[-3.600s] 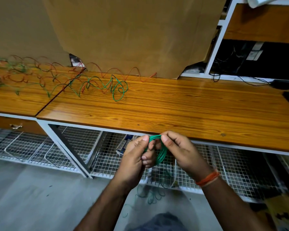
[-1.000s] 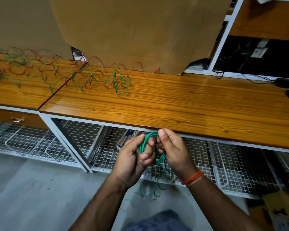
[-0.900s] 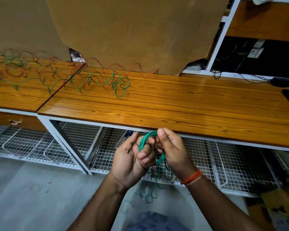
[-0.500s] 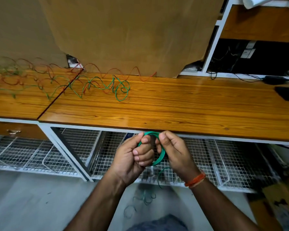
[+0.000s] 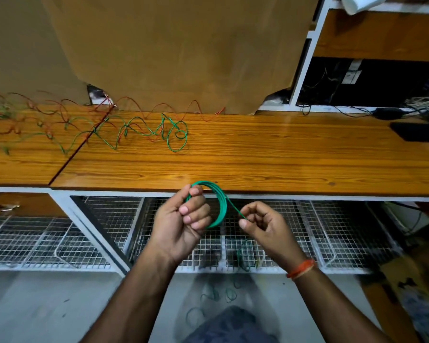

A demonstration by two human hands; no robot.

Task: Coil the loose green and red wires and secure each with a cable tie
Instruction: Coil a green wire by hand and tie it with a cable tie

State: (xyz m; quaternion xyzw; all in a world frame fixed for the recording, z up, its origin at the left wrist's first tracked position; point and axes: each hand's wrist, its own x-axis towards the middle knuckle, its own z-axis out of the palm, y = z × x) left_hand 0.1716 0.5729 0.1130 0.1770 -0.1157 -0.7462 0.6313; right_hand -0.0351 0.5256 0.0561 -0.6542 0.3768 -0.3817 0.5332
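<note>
Left hand (image 5: 183,219) gripping green coil (image 5: 221,204) — right hand (image 5: 263,226) pinching its loose strand, hands apart below table edge (image 5: 307,191).

Both forearms are bare, no sleeves in sight. The right wrist has an orange thread band (image 5: 300,268) wrapped round it. Dark blue-grey trousers (image 5: 229,325) show at the bottom.
</note>
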